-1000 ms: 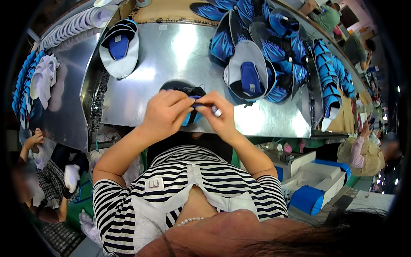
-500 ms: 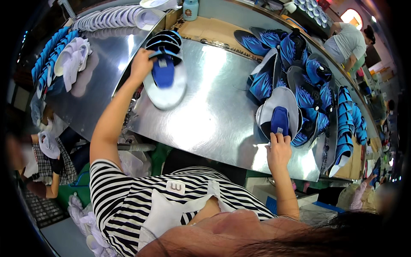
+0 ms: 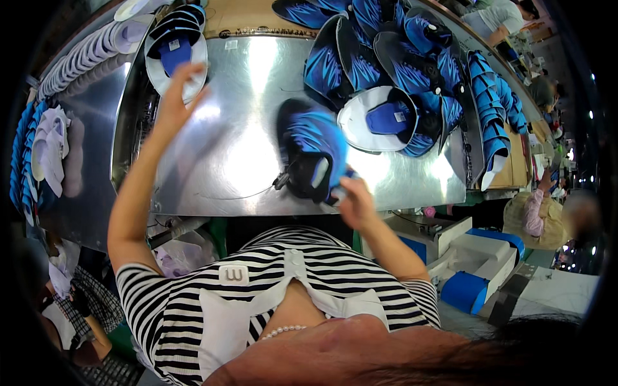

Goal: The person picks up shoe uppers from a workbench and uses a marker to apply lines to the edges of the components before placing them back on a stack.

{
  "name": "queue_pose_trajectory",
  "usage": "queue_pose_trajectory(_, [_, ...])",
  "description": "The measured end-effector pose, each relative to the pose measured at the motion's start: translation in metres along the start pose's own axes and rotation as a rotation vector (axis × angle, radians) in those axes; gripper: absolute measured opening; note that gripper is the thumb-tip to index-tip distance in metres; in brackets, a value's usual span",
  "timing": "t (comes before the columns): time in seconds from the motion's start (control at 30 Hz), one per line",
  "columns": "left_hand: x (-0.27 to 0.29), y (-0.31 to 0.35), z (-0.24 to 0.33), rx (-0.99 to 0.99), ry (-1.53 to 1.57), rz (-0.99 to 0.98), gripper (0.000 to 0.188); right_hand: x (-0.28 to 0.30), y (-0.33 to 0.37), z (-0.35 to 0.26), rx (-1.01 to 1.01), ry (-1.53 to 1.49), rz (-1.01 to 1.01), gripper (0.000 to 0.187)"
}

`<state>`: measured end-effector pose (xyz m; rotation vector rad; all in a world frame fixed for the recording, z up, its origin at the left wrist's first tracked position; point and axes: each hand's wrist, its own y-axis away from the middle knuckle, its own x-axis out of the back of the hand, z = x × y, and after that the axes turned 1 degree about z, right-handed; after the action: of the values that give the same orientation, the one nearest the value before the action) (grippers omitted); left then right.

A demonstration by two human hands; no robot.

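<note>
My right hand (image 3: pixel 357 202) is closed, somewhat blurred, on the near edge of a blue-and-black cap (image 3: pixel 315 138). That cap is over the middle of the metal table, its dark brim pointing away from me, and a thin thread trails from its left side. My left hand (image 3: pixel 183 93), fingers apart, is over the near end of a stack of nested caps (image 3: pixel 175 55) at the upper left. The stack's front cap shows a pale brim and blue inside. Right of the held cap, another cap (image 3: pixel 354 122) lies with its pale brim underside and blue lining showing.
Several blue-and-black caps (image 3: pixel 399 61) are heaped at the far right, beside a nested row (image 3: pixel 486 109). White caps (image 3: pixel 96 55) line the far left. The metal table (image 3: pixel 238 128) has a raised divider on its left. Other people work at both sides.
My left hand has let go of the stacked caps, its fingers now spread. The right hand has moved left from the pale-brimmed cap and now holds a blue-and-black cap. The whole view has shifted.
</note>
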<state>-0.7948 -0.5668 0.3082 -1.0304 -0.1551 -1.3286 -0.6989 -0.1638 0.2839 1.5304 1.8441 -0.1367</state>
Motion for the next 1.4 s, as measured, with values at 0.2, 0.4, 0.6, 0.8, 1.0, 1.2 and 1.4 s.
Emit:
queue_pose_trajectory(0.2, [-0.057, 0.093, 0.102, 0.112, 0.267, -0.549, 0.046, 0.026, -0.036, 0.043, -0.096, 1.005, -0.096, 0.028])
queue_pose_trajectory(0.4, [-0.055, 0.092, 0.124, -0.083, -0.002, -0.422, 0.057, 0.081, -0.042, -0.069, 0.994, 2.22, 0.211, 0.041])
queue_pose_trajectory(0.6, [-0.079, 0.07, 0.166, -0.291, -0.212, -0.558, 0.062, 0.085, -0.054, -0.118, 0.925, 2.369, 0.158, 0.021])
queue_pose_trajectory(0.8, [-0.064, 0.074, 0.167, 0.139, 0.306, -0.407, 0.038, 0.057, -0.028, -0.127, 0.753, 1.367, 0.124, 0.012])
queue_pose_trajectory(1.0, [-0.051, 0.07, 0.205, 0.595, 1.152, -0.149, 0.031, 0.107, -0.092, -0.101, -0.145, 0.494, 0.059, 0.021])
queue_pose_trajectory(1.2, [-0.039, 0.077, 0.206, 0.634, 1.124, -0.059, 0.024, 0.104, -0.101, -0.119, 0.731, 1.588, 0.357, 0.031])
queue_pose_trajectory(1.4, [-0.06, 0.079, 0.203, 0.634, 1.192, -0.09, 0.02, -0.025, -0.038, -0.037, 0.501, 0.96, -0.384, 0.034])
